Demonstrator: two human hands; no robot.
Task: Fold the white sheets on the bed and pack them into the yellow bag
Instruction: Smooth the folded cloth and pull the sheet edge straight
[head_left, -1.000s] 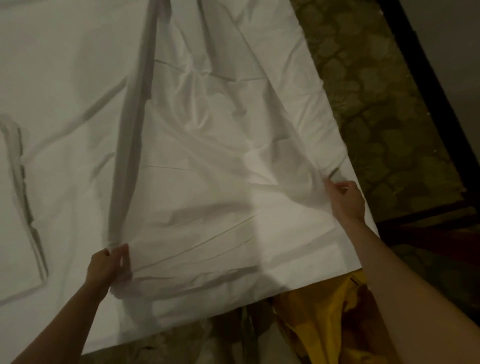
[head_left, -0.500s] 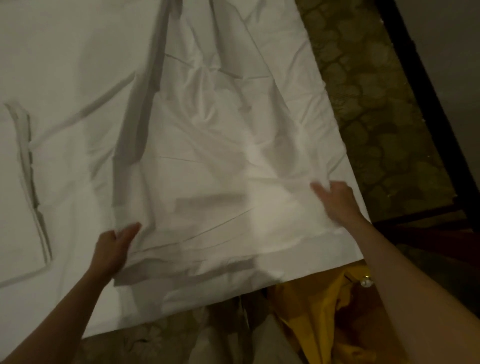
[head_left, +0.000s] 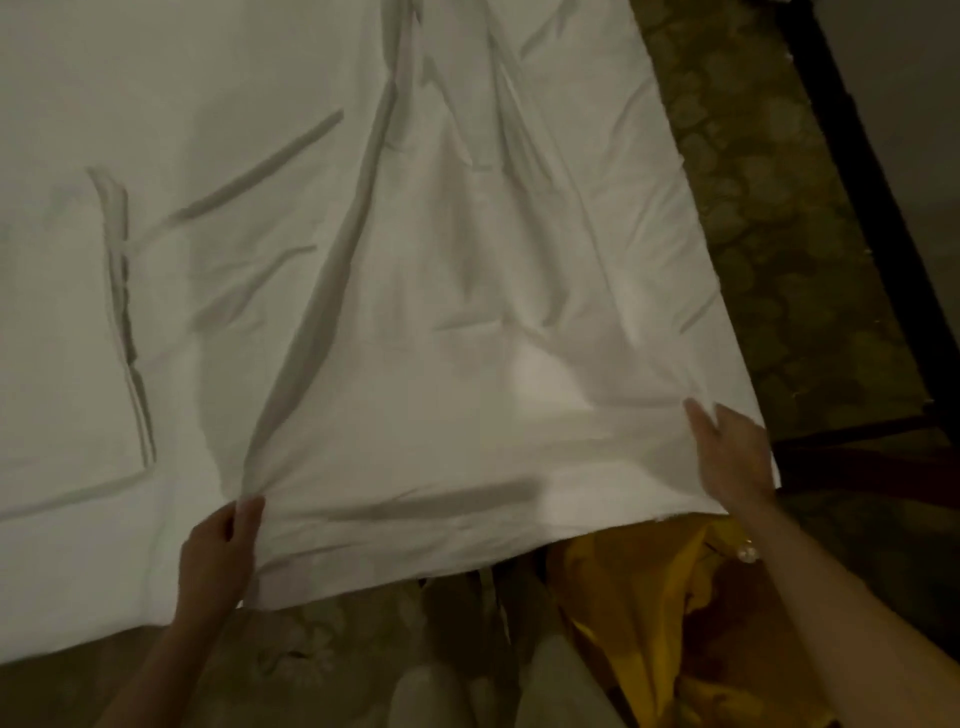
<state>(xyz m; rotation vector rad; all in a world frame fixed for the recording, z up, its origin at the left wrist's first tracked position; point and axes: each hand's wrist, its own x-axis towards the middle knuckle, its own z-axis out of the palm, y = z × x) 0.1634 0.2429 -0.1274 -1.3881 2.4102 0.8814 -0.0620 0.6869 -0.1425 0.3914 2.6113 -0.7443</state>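
- Two bare hands, two layers of white fabric and one yellow bag are in view, under dim light.
- A flat folded white sheet (head_left: 67, 332) lies at the far left of the bed, its layered edge showing as a thin ridge.
- The left hand (head_left: 221, 551) pinches the near-left corner of the top white sheet (head_left: 467, 312), thumb on top, with creases fanning away from the pinch.
- That top sheet is thin, smooth cloth, wrinkled and roughly rectangular; it now lies pulled nearer the bed's near edge than half a second ago.
- The right hand (head_left: 730, 457) rests on the sheet's near-right corner with fingers extended; its grip underneath cannot be told. It sits lower than before.
- The yellow bag (head_left: 639, 597), crumpled and open, lies on the patterned floor (head_left: 769, 260) below the bed's near edge.
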